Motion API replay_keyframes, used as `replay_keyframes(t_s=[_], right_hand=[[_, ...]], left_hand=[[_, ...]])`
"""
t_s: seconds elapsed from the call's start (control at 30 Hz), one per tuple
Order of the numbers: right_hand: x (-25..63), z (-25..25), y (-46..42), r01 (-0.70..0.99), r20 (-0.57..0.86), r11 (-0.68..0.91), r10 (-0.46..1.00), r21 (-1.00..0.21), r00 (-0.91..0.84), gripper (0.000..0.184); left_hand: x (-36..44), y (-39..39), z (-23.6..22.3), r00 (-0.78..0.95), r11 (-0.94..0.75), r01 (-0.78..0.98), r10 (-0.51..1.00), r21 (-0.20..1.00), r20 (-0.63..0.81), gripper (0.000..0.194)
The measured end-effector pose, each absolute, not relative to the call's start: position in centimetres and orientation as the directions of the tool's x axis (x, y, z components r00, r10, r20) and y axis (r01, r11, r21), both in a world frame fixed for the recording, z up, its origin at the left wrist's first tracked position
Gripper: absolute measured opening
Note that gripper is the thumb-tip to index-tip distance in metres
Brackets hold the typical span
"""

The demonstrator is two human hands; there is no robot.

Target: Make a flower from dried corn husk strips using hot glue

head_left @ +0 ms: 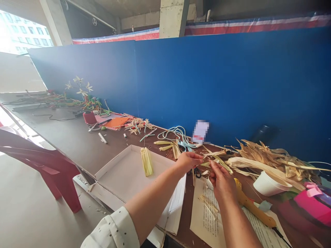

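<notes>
My left hand (190,161) reaches over the brown table with thumb and fingers pinched together. Close to its fingertips, my right hand (219,177) is pinched as well. Something small and thin seems to be between them, too fine to make out. Just behind the fingers lie strips of green-yellow corn husk (222,163). Scissors with dark handles (197,172) lie below the left fingertips, partly hidden. Under my right forearm are a printed sheet (204,220) with husk scraps and a yellow glue gun (254,210).
A shallow white box (116,179) holds a folded husk piece (147,162). Dry husks (266,155) pile up at right by a white cup (271,184). Husk flowers (139,125) and a coiled cord (178,132) lie along the blue partition (219,82). A red chair (51,172) stands left.
</notes>
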State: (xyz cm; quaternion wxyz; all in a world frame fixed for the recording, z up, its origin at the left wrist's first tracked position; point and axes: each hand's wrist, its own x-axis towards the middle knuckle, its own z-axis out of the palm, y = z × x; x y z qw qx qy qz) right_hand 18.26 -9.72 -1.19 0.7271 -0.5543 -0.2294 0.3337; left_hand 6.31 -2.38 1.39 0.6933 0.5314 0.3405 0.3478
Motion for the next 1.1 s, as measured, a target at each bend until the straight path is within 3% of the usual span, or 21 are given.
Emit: replay_keyframes(t_s=[0.17, 0.43, 0.8, 1.1], right_hand=[[18.3, -0.9, -9.8, -0.168, 0.003, 0.182, 0.688, -0.969, 0.726, 0.038], [18.2, -0.2, -10.1, -0.300, -0.025, 0.205, 0.787, -0.932, 0.616, 0.043], [18.0, -0.5, -9.9, -0.168, 0.047, 0.196, 0.774, -0.966, 0.632, 0.031], [17.8, -0.5, -10.0, -0.059, 0.080, 0.153, 0.765, -0.987, 0.639, 0.034]], left_hand=[[7.4, -2.9, 0.8, 0.568, 0.227, -0.243, 0.821, 0.943, -0.051, 0.036], [7.3, -3.1, -0.4, 0.618, 0.224, -0.318, 0.785, 0.921, 0.023, 0.043], [7.8, -3.0, -0.9, 0.604, 0.219, -0.343, 0.796, 0.914, 0.036, 0.045], [8.0, -2.9, -1.0, 0.579, 0.184, -0.354, 0.813, 0.917, 0.060, 0.045]])
